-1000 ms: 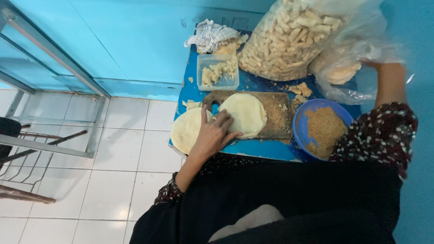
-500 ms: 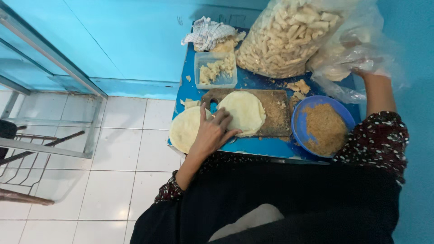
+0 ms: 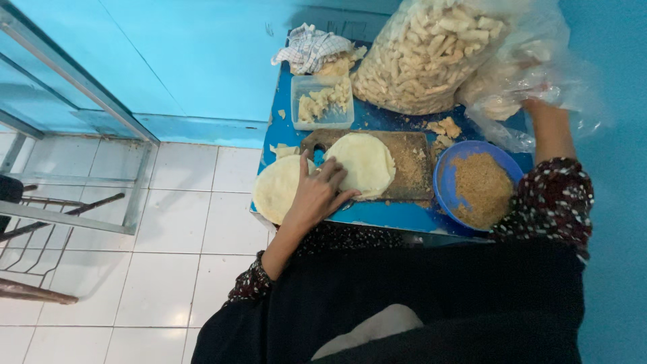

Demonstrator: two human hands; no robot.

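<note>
Your left hand point(image 3: 317, 195) lies flat with the fingers spread; it grasps nothing. The fingertips press on the near-left edge of the round pale wrapper point(image 3: 364, 164) that is spread on the wooden cutting board point(image 3: 412, 168). The palm covers part of the stack of round wrappers point(image 3: 278, 187), which sits just left of the board, at the left edge of the blue table point(image 3: 377, 214).

Your right hand point(image 3: 536, 104) is up at the far right of the board, inside a loose clear plastic bag point(image 3: 532, 81). The plastic hides the fingers, so you cannot tell if they are closed on something or loose.

Just right of the board stands a blue bowl point(image 3: 445, 178) with brown crumbs point(image 3: 480, 189). Behind the board, on its left side, is a clear plastic container point(image 3: 322, 102) with pale pieces of filling. Behind the board on the right leans a big clear bag of pale stick-shaped pieces point(image 3: 424, 54). A checked cloth point(image 3: 309, 47) lies behind the container, near the blue wall.
</note>
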